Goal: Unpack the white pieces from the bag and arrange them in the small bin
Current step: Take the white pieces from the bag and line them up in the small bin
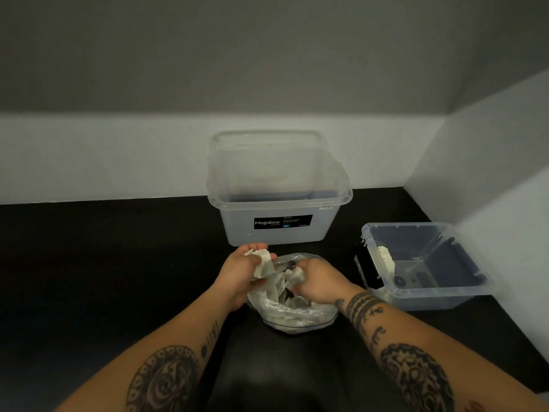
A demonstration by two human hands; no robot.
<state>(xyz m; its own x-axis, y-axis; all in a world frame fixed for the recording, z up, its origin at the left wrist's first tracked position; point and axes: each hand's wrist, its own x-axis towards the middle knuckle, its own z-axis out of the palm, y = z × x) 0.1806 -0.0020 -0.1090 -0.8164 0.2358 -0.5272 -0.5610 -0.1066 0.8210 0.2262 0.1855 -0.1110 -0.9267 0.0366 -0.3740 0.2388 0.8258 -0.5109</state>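
Here the curled fingers of the left hand (242,273) grip a bunch of white pieces (262,263) just above the clear bag (297,315), those of the right hand (320,283) pinch another inside it, and the bag lies on the black table (89,263) before the large bin (237,227), the small bin (430,298) to its right holding a few more.

From my feed I see a large clear plastic bin (279,233) standing upright on the black table (118,248), at its far edge and close against the white wall (104,156). A black label (283,222) on its near face reads "Megabox", and a small white sticker (326,207) sits just under the rim at the right. A white partition (490,173) closes off the table's right side.
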